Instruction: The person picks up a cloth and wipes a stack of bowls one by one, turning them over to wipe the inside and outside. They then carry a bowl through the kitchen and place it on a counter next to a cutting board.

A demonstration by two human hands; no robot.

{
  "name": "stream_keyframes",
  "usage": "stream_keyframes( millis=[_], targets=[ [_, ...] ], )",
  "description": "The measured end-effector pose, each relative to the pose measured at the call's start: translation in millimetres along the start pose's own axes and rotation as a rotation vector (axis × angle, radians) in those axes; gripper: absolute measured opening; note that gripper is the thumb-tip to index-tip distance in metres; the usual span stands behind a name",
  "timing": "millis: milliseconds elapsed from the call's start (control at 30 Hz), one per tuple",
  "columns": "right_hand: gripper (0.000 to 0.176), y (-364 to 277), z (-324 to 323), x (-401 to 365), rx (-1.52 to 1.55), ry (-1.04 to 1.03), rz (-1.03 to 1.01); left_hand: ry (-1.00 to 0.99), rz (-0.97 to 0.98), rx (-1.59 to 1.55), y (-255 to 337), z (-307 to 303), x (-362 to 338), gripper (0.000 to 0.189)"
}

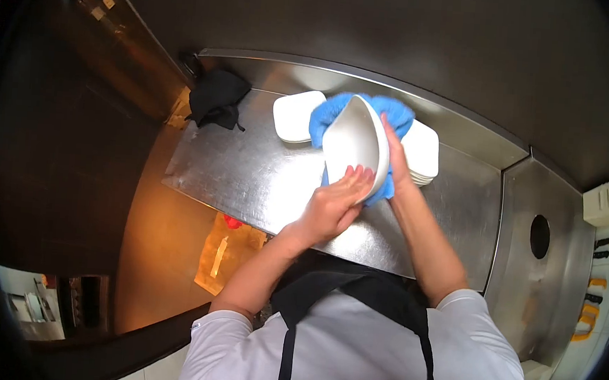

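A white bowl (pixel 354 140), tilted on its side with its hollow facing me, is held above the steel counter. Behind and around it is a bunched blue cloth (pixel 396 114). My left hand (pixel 341 200) rests with its fingers spread on the bowl's inner side, near the lower rim. On the right, my right hand (pixel 396 157) grips the bowl's outer side through the cloth; its fingers are partly hidden. White square dishes stand in a stack (pixel 421 152) right of the bowl, and more white dishes (pixel 297 117) lie to its left.
The steel counter (pixel 250 165) runs against a raised back ledge. A black cloth item (pixel 218 98) lies at its left end. To the right is a steel surface with a round hole (pixel 540 237). Knives (pixel 600 249) hang on the right wall beside a white box (pixel 601 204).
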State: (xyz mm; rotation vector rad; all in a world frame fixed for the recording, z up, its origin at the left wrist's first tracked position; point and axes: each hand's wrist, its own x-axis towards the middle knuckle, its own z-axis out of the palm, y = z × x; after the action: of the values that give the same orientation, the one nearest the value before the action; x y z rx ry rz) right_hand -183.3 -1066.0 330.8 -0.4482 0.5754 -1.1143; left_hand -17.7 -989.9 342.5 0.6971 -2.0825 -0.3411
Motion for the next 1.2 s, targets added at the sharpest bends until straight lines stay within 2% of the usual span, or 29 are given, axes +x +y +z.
stream_keyframes(
  millis=[33, 133, 167, 200, 267, 333, 433, 567, 667, 700, 733, 767, 833, 867, 900, 933, 1000, 1033, 1100, 1200],
  targets=[
    [0.045, 27, -14, 2, 0.015, 0.052, -0.029, -0.033, 0.019, 0.024, -16, 3, -1, 0.055],
    [0.048, 60, -25, -9, 0.033, 0.133, -0.080, -0.037, -0.150, 0.035, -47, 4, 1, 0.055],
    [0.048, 63, -28, -14, 0.036, 0.153, -0.092, 0.001, -0.150, 0.072, -60, 1, 2, 0.047],
    [0.050, 47, -25, -28, 0.032, 0.183, -0.014, -0.022, -0.277, 0.095, -70, -4, 3, 0.044],
    [0.051, 22, -29, -49, 0.108, 0.079, -0.143, -0.067, -0.525, 0.132, -91, -16, 8, 0.038],
    [0.053, -8, -39, -68, 0.182, -0.160, -0.280, -0.053, -0.299, 0.419, -142, -15, -7, 0.032],
    [0.053, -40, -61, -86, 0.149, -0.315, -0.382, -0.234, -0.302, 0.577, -178, -19, -10, 0.025],
    [0.053, -46, -97, -116, 0.005, 0.036, -0.628, -0.362, -0.245, 0.604, -202, -20, -20, 0.022],
    [0.053, -58, -109, -136, 0.018, 0.022, -0.718, -0.427, -0.227, 0.598, -213, -21, -28, 0.023],
    [0.053, -62, -116, -142, 0.102, 0.143, -0.675, -0.439, -0.221, 0.606, -212, -22, -28, 0.023],
    [0.054, -70, -127, -147, 0.063, 0.193, -0.717, -0.450, -0.211, 0.613, -209, -22, -24, 0.023],
    [0.054, -78, -139, -150, 0.022, 0.246, -0.760, -0.606, -0.351, 0.559, -209, -24, -18, 0.034],
    [0.051, -88, -130, -155, -0.009, 0.349, -0.827, -0.570, -0.269, 0.767, -192, -15, -8, 0.046],
    [0.050, -92, -133, -153, -0.109, 0.485, -0.827, -0.546, -0.228, 0.873, -180, -11, 0, 0.053],
    [0.050, -98, -139, -148, -0.208, 0.620, -0.819, -0.528, -0.309, 0.753, -165, 0, 15, 0.068],
    [0.050, -103, -141, -142, -0.306, 0.754, -0.806, -0.386, -0.239, 0.637, -156, 17, 21, 0.073],
    [0.053, -110, -114, -122, -0.309, 0.751, -0.895, -0.231, -0.072, 0.361, -122, 58, 39, 0.070],
    [0.053, -115, -106, -114, -0.277, 0.739, -0.915, -0.247, 0.063, 0.346, -101, 78, 50, 0.063],
    [0.053, -117, -95, -111, -0.276, 0.708, -0.940, -0.365, 0.137, 0.372, -59, 108, 70, 0.044],
    [0.055, -122, -90, -111, -0.348, 0.678, -0.937, -0.873, -0.095, 0.487, -41, 120, 96, 0.038]
  ],
)
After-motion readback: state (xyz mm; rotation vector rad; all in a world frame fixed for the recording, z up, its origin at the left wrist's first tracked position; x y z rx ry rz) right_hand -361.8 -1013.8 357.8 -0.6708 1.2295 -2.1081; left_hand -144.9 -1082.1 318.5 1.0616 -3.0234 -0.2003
